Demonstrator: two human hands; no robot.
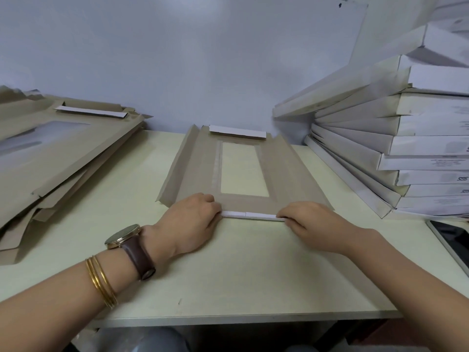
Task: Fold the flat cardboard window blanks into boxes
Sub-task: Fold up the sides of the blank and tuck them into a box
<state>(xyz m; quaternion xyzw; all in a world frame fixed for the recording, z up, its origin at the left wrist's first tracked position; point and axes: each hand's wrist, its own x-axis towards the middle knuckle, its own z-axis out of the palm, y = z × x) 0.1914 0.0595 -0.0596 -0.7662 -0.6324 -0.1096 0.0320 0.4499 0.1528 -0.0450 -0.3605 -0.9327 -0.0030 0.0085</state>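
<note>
A brown cardboard window blank point(286, 168) lies flat on the pale table point(228, 270), its clear window in the middle. Both long side flaps are raised a little, and the far flap is turned over showing white. The near flap point(251, 215) is folded up, white side toward me. My left hand point(190, 222) pinches its left end with curled fingers. My right hand point(309, 224) pinches the right end in the same way.
A pile of flat brown window blanks point(58, 153) covers the table's left side. A tall stack of folded white boxes point(396, 148) leans at the right against the wall. A tablet point(454, 245) lies at the right edge.
</note>
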